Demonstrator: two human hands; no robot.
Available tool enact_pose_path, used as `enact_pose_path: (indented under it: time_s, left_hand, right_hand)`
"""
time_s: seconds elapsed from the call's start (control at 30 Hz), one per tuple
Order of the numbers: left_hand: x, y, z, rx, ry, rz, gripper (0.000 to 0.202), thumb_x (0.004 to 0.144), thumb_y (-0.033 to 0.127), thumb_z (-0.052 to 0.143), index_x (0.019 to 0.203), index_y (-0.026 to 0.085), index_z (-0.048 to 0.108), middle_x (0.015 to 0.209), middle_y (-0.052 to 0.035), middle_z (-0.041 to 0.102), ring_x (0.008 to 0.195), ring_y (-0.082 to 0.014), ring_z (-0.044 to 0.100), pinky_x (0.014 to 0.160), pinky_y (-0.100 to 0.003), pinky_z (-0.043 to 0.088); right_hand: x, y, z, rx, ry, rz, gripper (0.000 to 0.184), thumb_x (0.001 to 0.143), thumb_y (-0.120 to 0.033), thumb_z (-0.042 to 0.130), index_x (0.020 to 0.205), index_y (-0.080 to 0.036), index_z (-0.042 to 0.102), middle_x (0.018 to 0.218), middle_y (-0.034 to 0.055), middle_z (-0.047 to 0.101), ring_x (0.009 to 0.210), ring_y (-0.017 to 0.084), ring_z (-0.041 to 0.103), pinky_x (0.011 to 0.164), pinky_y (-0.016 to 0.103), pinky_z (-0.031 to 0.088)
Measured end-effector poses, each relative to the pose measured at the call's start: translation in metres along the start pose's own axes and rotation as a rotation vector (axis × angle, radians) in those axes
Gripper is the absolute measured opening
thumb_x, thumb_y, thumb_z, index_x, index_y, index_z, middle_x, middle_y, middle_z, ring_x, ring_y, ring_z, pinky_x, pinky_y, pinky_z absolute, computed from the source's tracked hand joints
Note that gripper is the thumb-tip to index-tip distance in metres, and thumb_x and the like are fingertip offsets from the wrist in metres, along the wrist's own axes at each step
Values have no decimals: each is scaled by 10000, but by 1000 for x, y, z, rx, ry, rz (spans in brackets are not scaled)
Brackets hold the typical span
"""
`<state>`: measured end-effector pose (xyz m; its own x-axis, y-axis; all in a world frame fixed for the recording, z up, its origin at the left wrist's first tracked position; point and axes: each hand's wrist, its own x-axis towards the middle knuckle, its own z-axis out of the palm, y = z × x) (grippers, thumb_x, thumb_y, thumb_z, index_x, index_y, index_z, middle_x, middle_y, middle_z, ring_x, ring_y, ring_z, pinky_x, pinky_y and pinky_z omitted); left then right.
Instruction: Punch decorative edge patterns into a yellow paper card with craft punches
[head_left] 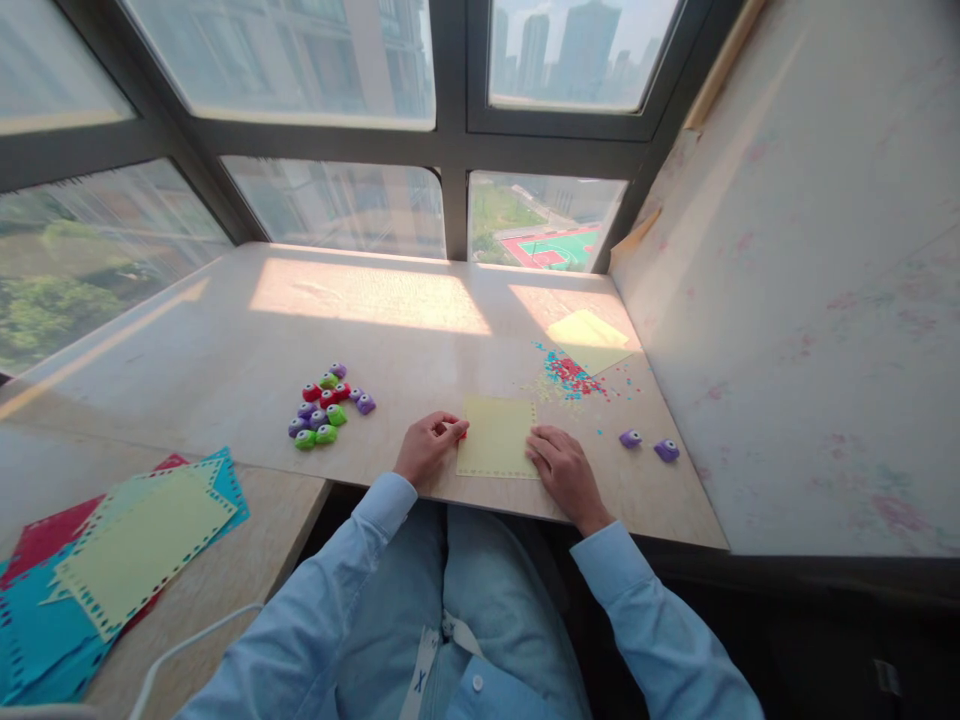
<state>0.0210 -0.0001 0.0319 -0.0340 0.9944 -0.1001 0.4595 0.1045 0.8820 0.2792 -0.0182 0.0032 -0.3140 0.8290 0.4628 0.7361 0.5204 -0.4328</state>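
Note:
A pale yellow sheet of paper (495,440) lies in front of me near the table's front edge, with small holes punched along its bottom and right edges. My left hand (431,445) is closed at the sheet's left edge. A bit of red shows at its fingertips, which looks like a small red craft punch (464,433), mostly hidden by the fingers. On the opposite side my right hand (562,470) grips the sheet's right edge, fingers bent and close together. To the left is a cluster of red, green and purple craft punches (319,417).
Punched sheets in yellow, blue and red (150,540) are piled at the left, near a white cable (195,635). Paper confetti (571,377) is scattered at the back right by another yellow sheet (591,340). Two purple punches (666,450) lie near the right wall.

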Motion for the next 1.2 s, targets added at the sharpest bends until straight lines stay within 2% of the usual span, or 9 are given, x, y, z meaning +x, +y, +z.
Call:
enact_pose_path:
  time_s: [0.07, 0.17, 0.3, 0.43, 0.53, 0.67, 0.97, 1.2]
  left_hand:
    - [-1, -2, -2, 4, -36, 20, 447, 779, 585, 576, 888, 165, 682, 739, -28, 664, 594, -127, 532, 520, -222, 397]
    - [-2, -5, -3, 43, -37, 66, 441, 758, 566, 619, 925, 164, 694, 757, -39, 673, 663, -153, 570, 596, -242, 434]
    - [-4, -7, -3, 152, -34, 89, 349, 740, 434, 673, 970, 174, 704, 771, -39, 669, 688, -167, 583, 658, -269, 455]
    - [-6, -9, -2, 163, -18, 124, 320, 765, 311, 643, 1054, 190, 711, 902, -63, 670, 772, -174, 602, 708, -272, 468]
    - [-8, -10, -2, 179, -20, 148, 336, 779, 274, 625, 1095, 197, 707, 949, -59, 635, 696, -139, 570, 685, -263, 467]
    - [-9, -11, -3, 183, -32, 143, 332, 795, 272, 612, 1106, 197, 700, 998, -52, 613, 605, -101, 508, 617, -241, 452]
    - [-12, -19, -4, 103, -22, 254, 332, 798, 223, 591, 1116, 193, 682, 982, -33, 616, 514, -52, 438, 540, -209, 436]
    - [-17, -20, -4, 102, -6, 269, 310, 809, 225, 590, 1104, 197, 681, 1001, -41, 627, 514, -53, 459, 542, -214, 455]
  right_hand:
    - [0, -1, 0, -3, 3, 3, 226, 924, -241, 507, 1037, -224, 701, 1139, 118, 680, 1097, 263, 605, 951, 473, 488]
    - [0, -1, 0, -17, 1, 6, 229, 929, -234, 497, 1037, -225, 699, 1139, 112, 679, 1102, 262, 601, 959, 469, 486]
    - [0, -2, -1, -33, -14, 9, 242, 941, -243, 482, 1059, -220, 692, 1156, 117, 675, 1116, 262, 596, 975, 472, 482]
    - [0, -2, -1, -40, -44, -22, 300, 950, -308, 495, 1194, -219, 645, 1308, 135, 607, 1235, 275, 537, 1024, 494, 455]
    - [1, -3, -1, -41, -119, -90, 362, 947, -360, 515, 1275, -230, 600, 1385, 120, 558, 1311, 276, 481, 1061, 490, 429]
    - [2, -3, 1, -83, -184, -117, 372, 948, -366, 518, 1281, -224, 602, 1397, 123, 549, 1330, 281, 465, 1081, 496, 408]
    - [3, -7, -1, -159, -195, -112, 360, 963, -356, 489, 1259, -194, 613, 1391, 124, 555, 1330, 265, 465, 1085, 470, 405]
    - [4, -7, -1, -164, -190, -106, 356, 964, -350, 486, 1248, -183, 621, 1379, 132, 563, 1326, 267, 465, 1077, 465, 415]
